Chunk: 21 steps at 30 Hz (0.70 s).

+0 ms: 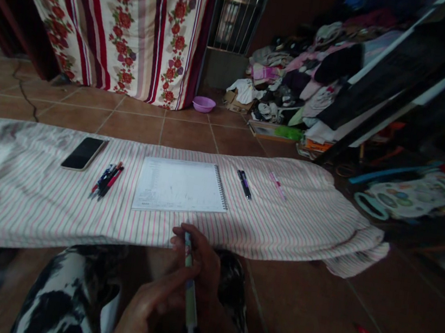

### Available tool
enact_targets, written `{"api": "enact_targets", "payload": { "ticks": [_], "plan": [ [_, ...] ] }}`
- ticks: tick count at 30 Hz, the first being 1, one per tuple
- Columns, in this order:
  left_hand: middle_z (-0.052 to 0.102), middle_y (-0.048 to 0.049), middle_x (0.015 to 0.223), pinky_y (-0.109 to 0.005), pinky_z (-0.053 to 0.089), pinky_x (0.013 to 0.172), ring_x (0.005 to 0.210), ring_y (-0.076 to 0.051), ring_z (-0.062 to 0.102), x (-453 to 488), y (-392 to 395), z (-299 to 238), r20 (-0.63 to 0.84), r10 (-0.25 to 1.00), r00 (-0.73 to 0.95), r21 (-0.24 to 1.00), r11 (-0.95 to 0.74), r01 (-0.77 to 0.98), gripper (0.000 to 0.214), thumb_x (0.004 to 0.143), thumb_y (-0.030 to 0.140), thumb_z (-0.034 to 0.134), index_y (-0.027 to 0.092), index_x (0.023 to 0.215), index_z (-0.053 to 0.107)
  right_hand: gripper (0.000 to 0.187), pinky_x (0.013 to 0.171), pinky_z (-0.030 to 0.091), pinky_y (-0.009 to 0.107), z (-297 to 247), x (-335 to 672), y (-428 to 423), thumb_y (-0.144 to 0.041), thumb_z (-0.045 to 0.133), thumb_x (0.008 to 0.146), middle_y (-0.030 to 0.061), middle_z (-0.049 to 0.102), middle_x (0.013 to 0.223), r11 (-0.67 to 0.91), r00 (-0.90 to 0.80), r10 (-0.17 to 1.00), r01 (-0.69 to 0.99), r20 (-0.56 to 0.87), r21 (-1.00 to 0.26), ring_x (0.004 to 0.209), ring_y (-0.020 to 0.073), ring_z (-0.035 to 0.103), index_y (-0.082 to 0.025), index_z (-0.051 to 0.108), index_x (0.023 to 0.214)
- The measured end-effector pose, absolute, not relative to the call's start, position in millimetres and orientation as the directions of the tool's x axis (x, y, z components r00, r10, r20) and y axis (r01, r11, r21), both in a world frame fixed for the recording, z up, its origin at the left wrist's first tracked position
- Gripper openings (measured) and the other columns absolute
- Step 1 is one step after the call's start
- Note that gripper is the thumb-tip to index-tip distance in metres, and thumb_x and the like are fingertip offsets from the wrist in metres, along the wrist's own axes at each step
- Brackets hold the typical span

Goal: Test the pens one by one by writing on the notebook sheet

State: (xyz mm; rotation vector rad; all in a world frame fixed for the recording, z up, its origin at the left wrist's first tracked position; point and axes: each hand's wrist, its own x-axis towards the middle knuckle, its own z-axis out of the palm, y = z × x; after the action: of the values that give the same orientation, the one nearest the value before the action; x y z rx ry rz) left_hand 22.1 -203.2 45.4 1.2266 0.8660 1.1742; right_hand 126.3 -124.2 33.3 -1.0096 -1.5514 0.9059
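Note:
Both my hands are together in front of the table's near edge, around a slim pen [190, 301] with a pale green, patterned barrel. My right hand [207, 257] is closed round its upper part, the fingertips curled by the top end. My left hand [146, 307] grips it lower down, the thumb lying along the barrel; its other fingers are partly hidden in shadow. Just beyond my hands, a spiral notepad [181, 185] lies flat, its coil on the right side. The pen does not touch the notepad.
On the striped cloth [288, 224] lie a phone [83, 154], several pens [106, 181] in a bunch, two dark pens [244, 185] and a pink pen [277, 186]. Beyond are a purple basin [203, 104], a floral curtain [142, 30] and heaped clothes [299, 78].

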Motion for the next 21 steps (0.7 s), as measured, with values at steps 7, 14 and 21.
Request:
{"api": "enact_targets", "payload": {
  "ticks": [7, 14, 21],
  "plan": [
    [0.067, -0.0086, 0.11, -0.03, 0.054, 0.075, 0.089, -0.023, 0.066, 23.0, -196.3, 41.3, 0.245, 0.949, 0.198, 0.969, -0.237, -0.064, 0.069, 0.066, 0.037, 0.073, 0.029, 0.129, 0.047, 0.026, 0.068, 0.059, 0.027, 33.3, 130.0, -122.0, -0.02, 0.055, 0.083, 0.0062, 0.07, 0.093, 0.498, -0.129, 0.867, 0.219, 0.481, -0.839, 0.079, 0.0172, 0.068, -0.02, 0.057, 0.109],
    [0.071, -0.0033, 0.101, -0.019, 0.053, 0.072, 0.08, -0.017, 0.069, 21.0, -199.4, 61.0, 0.357, 0.918, 0.174, 0.896, -0.389, 0.214, 0.066, 0.063, 0.029, 0.075, 0.03, 0.125, 0.052, 0.026, 0.065, 0.057, 0.022, 47.9, 127.2, -124.8, -0.012, 0.057, 0.08, 0.0025, 0.07, 0.084, 0.67, -0.099, 0.737, 0.245, 0.669, -0.701, 0.072, 0.014, 0.067, -0.021, 0.061, 0.104],
    [0.073, -0.0018, 0.088, -0.019, 0.054, 0.068, 0.07, -0.016, 0.069, 21.5, -205.1, 68.3, 0.37, 0.914, 0.164, 0.855, -0.404, 0.324, 0.054, 0.064, 0.034, 0.074, 0.028, 0.116, 0.06, 0.015, 0.064, 0.057, 0.027, 57.6, 118.9, -136.8, -0.022, 0.052, 0.084, 0.0045, 0.07, 0.079, 0.567, -0.04, 0.812, 0.288, 0.582, -0.771, 0.068, 0.016, 0.066, -0.02, 0.064, 0.094]
  ]
}}
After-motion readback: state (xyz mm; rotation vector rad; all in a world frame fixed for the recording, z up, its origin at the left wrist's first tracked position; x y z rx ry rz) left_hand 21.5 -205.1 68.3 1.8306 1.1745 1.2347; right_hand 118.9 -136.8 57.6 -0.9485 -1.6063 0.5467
